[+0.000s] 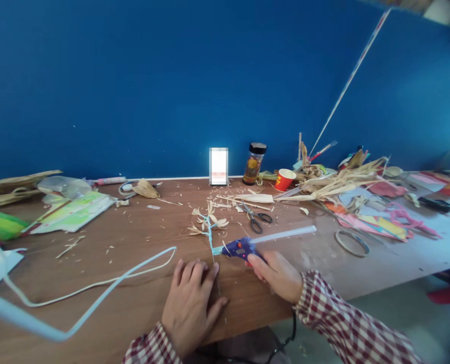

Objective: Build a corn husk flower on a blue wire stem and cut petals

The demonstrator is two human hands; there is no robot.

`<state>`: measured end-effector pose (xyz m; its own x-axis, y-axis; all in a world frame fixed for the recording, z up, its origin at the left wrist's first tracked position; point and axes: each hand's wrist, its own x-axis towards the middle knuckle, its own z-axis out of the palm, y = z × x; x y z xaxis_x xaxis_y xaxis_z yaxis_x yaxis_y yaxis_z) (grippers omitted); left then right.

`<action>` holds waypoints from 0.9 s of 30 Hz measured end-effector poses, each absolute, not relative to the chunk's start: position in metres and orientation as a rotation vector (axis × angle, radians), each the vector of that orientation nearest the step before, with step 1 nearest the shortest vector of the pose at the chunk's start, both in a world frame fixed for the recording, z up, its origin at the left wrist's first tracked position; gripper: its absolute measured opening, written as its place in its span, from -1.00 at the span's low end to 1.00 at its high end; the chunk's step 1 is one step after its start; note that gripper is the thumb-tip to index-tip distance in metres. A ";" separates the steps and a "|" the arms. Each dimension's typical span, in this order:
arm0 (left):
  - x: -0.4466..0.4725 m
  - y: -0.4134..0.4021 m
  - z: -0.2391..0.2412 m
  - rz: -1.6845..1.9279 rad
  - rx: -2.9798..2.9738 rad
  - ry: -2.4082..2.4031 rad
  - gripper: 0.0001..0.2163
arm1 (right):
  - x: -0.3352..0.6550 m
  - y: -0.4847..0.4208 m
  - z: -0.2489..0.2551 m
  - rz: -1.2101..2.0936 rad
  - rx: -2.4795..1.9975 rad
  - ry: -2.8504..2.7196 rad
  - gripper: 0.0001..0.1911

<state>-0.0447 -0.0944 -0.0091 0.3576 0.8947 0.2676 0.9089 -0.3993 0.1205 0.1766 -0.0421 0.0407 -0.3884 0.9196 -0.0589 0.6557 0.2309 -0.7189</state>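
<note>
My right hand (276,273) is wrapped round the grip of a dark blue hot glue gun (240,248). A long clear glue stick (285,234) juts from its back end to the right. The gun's nozzle points left and touches, or nearly touches, the lower stem of a small craft branch (209,232), wrapped in light blue, with pale dried-husk petals. From the stem's lower end a thin wire runs down toward my left hand (190,301). That hand lies flat on the table, fingers extended, its index fingertip beside the wire.
Black scissors (255,222) lie behind the glue gun, among husk scraps. A lidded jar (254,163) and a red paper cup (284,179) stand near the blue wall. Dried husks (342,177) pile up at right, beside a tape ring (352,243). A pale blue strip (107,288) loops across the left.
</note>
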 end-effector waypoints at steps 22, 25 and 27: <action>-0.045 -0.094 -0.009 -0.433 -2.546 -1.690 -0.52 | 0.168 -0.037 0.041 0.900 -1.402 -2.176 -0.55; -0.045 -0.094 -0.010 -0.428 -2.547 -1.677 -0.52 | 0.166 -0.037 0.041 0.878 -1.390 -2.172 -0.54; -0.045 -0.095 -0.010 -0.426 -2.541 -1.680 -0.52 | 0.165 -0.037 0.041 0.867 -1.382 -2.188 -0.55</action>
<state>-0.0454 -0.0945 -0.0096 0.3656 0.8924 0.2646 0.9107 -0.4017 0.0965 0.1646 -0.0366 0.0414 -0.4249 0.9052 0.0130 0.6507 0.3153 -0.6907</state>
